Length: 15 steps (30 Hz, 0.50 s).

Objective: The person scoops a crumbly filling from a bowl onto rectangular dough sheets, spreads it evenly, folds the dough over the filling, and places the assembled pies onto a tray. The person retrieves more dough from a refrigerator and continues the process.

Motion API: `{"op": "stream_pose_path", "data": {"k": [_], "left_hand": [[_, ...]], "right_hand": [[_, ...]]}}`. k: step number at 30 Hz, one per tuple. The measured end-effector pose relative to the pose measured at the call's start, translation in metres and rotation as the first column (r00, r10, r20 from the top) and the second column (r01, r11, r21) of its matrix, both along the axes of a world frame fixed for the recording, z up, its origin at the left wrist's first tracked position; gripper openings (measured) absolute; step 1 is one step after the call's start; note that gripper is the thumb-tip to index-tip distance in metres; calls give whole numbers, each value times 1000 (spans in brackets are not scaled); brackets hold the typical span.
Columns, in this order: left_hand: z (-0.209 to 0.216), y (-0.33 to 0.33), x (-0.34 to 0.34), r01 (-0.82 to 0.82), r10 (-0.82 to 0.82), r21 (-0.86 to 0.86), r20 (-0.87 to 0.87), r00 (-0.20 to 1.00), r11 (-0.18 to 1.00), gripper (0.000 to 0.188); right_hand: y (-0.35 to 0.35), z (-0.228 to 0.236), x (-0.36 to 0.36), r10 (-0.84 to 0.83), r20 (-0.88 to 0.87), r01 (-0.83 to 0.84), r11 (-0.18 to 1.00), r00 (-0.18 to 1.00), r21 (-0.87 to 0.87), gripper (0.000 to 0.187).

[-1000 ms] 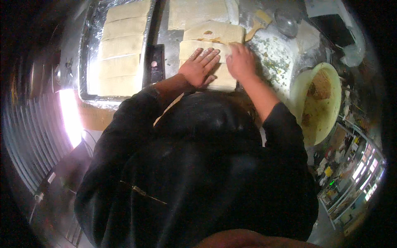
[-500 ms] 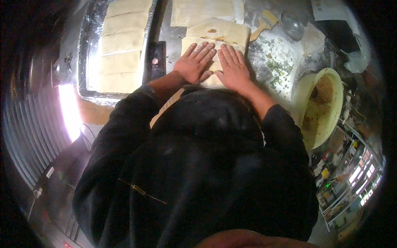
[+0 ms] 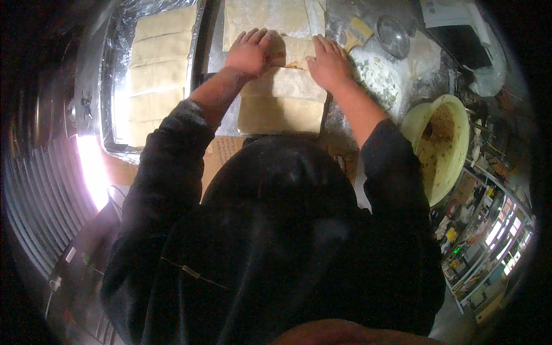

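A pale dough sheet (image 3: 282, 109) lies in front of me, its near part folded over in layers. Brownish filling (image 3: 295, 64) shows along the fold, partly in shadow. My left hand (image 3: 251, 53) is at the sheet's far left edge, its fingers curled over the dough and their tips hidden. At the far right edge my right hand (image 3: 330, 64) has its fingers bent together over the dough, the thumb on the near side. Beyond both hands lie more flat dough sheets (image 3: 270, 17), dusted with flour.
On the left stands a metal tray (image 3: 107, 86) lined with plastic film, holding several dough pieces (image 3: 155, 76). To the right are a wooden-handled brush (image 3: 359, 31), a clear bowl (image 3: 393, 37), flour with green bits (image 3: 378, 80) and a pale green tub (image 3: 457, 172) of filling.
Both hands have moved from lying flat on the folded dough to the far edges of the sheet. They are wider apart, and the folded part is uncovered.
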<state>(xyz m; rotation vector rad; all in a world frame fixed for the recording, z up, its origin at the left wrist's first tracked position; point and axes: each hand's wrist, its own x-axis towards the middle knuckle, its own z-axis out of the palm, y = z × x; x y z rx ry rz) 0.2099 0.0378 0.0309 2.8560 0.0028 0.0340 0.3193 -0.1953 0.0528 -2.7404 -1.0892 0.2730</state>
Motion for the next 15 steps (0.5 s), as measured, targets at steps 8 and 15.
{"op": "stream_pose_path", "data": {"k": [8, 15], "left_hand": [[23, 7, 27, -40, 53, 105, -129, 990, 994, 36], [25, 7, 35, -65, 82, 121, -141, 987, 991, 30]], "right_hand": [[6, -10, 34, 2, 15, -2, 999, 1000, 45, 35], [5, -8, 32, 11, 84, -17, 997, 996, 78, 22]]}}
